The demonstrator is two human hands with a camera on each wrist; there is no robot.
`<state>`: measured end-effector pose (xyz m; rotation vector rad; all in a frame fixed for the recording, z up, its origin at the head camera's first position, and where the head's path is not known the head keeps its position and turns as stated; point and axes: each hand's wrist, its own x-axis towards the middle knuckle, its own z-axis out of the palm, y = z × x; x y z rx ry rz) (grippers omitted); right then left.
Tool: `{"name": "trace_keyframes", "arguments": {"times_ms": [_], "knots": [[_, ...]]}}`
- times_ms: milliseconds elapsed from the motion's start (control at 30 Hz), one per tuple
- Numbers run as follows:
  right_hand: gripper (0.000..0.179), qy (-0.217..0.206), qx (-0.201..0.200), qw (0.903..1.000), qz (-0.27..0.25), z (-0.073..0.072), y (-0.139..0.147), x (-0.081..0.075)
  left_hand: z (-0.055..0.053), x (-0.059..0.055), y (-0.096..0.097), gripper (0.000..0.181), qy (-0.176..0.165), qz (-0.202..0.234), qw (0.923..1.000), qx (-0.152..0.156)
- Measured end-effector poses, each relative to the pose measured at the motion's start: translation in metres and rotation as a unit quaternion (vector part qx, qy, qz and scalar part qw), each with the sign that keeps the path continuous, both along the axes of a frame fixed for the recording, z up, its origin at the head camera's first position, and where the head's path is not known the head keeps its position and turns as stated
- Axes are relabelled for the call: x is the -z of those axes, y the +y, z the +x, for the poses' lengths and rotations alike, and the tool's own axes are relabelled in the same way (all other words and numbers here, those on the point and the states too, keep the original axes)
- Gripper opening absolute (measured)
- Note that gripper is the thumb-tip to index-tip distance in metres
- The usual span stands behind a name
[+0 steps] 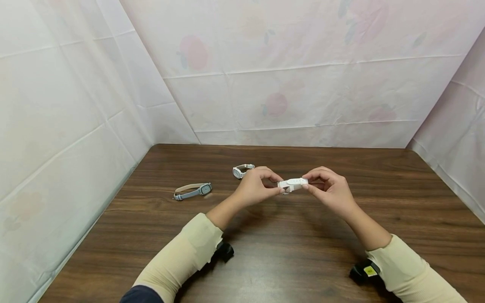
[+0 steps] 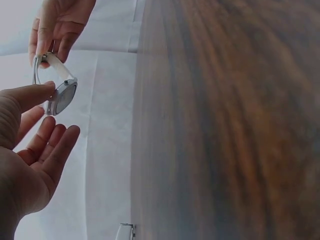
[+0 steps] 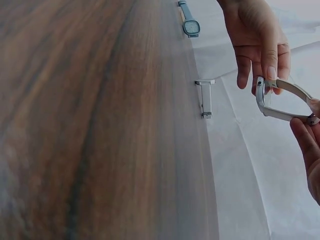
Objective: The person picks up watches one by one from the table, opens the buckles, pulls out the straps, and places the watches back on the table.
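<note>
Both hands hold a white wristwatch (image 1: 294, 182) up over the table, its strap forming a loop. My left hand (image 1: 255, 185) pinches it by the watch case (image 2: 65, 98) between thumb and fingers, the other fingers spread below in the left wrist view. On the opposite side, my right hand (image 1: 329, 189) pinches the strap near its buckle end (image 3: 312, 120). The fingertips cover part of the buckle. Just behind the left hand, a second white wristwatch (image 1: 238, 173) lies on the table, partly hidden by that hand in the head view.
A blue-grey wristwatch (image 1: 189, 192) rests on the brown wooden table (image 1: 265, 261) to the left. White sheets with a faint fruit print (image 1: 303, 92) hang behind the table and along both sides. Black wrist cameras (image 1: 225, 251) sit below the sleeves.
</note>
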<state>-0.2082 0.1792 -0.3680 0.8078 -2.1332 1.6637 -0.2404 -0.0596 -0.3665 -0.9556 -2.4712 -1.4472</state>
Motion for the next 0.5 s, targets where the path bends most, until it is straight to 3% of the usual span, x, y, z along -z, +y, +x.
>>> {"name": "trace_keyframes", "arguments": {"times_ms": [333,500], "knots": [[0.020,0.001,-0.006,0.9999,-0.009,0.0014,-0.0033,0.0002,0.0012,-0.0014,-0.0027,0.019,-0.020,-0.022,0.9995,-0.007],[0.020,0.002,-0.011,0.9999,-0.012,0.0026,-0.0081,0.0007,0.0012,-0.0001,-0.0006,0.024,-0.034,0.006,0.9992,0.019]]}}
